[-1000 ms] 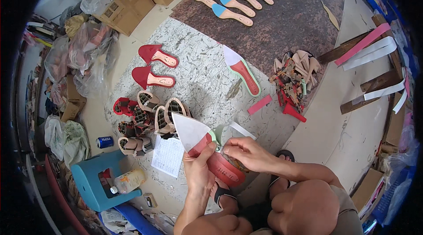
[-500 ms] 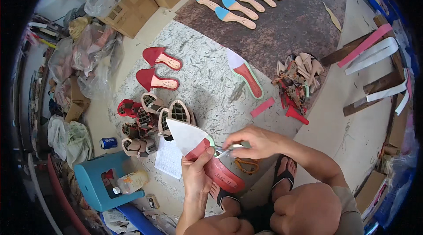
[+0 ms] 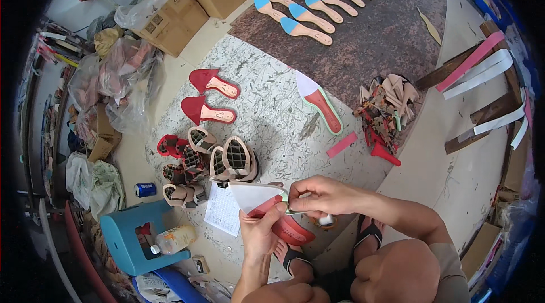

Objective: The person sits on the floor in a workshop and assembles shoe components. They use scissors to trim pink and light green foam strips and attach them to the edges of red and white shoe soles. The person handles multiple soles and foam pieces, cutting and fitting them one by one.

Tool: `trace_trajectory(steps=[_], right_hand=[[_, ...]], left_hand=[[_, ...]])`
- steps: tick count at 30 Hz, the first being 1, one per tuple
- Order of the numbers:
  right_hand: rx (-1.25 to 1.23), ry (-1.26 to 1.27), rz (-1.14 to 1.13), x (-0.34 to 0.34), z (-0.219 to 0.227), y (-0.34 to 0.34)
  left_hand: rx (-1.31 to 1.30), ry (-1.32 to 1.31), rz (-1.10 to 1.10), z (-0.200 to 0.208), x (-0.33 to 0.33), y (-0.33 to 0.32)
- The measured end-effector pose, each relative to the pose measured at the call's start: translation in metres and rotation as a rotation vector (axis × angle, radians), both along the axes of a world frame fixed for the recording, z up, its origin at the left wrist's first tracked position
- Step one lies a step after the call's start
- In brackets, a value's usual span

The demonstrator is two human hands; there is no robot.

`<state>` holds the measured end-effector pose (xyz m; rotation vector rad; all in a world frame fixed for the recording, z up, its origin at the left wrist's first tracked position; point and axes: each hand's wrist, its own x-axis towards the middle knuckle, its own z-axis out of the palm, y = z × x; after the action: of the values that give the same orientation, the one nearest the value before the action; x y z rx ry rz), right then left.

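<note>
My left hand [image 3: 260,233] is closed around the middle of a shoe insole [image 3: 294,231], red at one end and white at the wide end, with pale green edging. The insole is tilted, its thumb side toward me. At its far right edge, my right hand [image 3: 325,194] pinches the green edging strip [image 3: 287,205] with thumb and bent fingers. A small white piece [image 3: 326,220] shows below that hand; what it is, I cannot make out. Farther off, a similar insole with a green edge [image 3: 321,104] lies flat on the board, beside a short pink strip [image 3: 342,145].
Two red-toed insoles [image 3: 218,114] and several strapped shoe uppers [image 3: 235,155] lie at left. Blue-tipped insoles [image 3: 309,31] line the back. A scrap pile [image 3: 392,98] is at right, by a wooden rack [image 3: 494,109] with hanging strips. A teal stool [image 3: 116,240] and paper sheet [image 3: 222,212] are near left.
The insole in my left hand has been lowered toward me and tilted. My right hand has come in from beside the edge, its fingers now pressed against the edging.
</note>
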<state>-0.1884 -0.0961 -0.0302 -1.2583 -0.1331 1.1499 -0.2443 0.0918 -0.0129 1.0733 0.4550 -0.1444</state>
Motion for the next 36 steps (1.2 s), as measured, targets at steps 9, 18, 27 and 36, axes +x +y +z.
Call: trace_trajectory(steps=[9,18,27,36], right_hand=[[-0.032,-0.635,-0.179,-0.011,0.002,-0.001],[-0.185,-0.820,-0.203,-0.024,0.006,0.007],[-0.262,-0.842,-0.270,-0.026,0.011,0.018],[-0.255,-0.822,-0.399,-0.024,-0.003,0.025]], left_hand=[[0.180,-0.120,0.031,-0.001,-0.002,-0.002],[0.168,-0.117,0.173,-0.003,-0.001,-0.014],[0.170,-0.153,0.188,-0.001,0.006,-0.018],[0.051,-0.140,0.138,-0.013,0.007,-0.015]])
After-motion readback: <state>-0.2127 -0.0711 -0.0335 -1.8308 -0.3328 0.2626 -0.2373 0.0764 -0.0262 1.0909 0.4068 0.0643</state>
